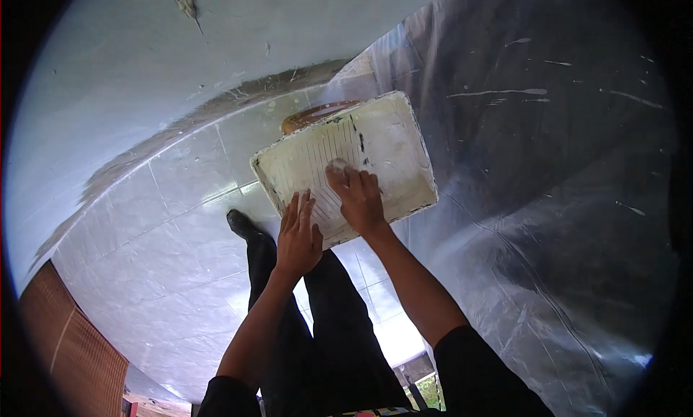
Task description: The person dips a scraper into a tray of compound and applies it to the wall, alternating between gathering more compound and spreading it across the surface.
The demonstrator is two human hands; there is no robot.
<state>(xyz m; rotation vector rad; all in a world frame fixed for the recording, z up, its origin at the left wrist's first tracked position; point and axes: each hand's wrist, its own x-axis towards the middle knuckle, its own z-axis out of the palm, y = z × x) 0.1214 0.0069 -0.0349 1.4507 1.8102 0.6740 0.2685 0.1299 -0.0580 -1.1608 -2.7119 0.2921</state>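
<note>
Off-white and smeared, one shallow tray sits at the scene's centre, its far edge partly hiding one brown rounded object. The left hand lies flat at the tray's near left, fingers straight, holding nothing visible; the right hand, curled narrow, pinches one pale wad over the ridges. One grey plastic sheet spreads right.

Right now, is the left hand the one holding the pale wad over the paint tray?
No, the right hand grips the pale wad, while the left hand lies over the near edge of the paint tray.
</note>
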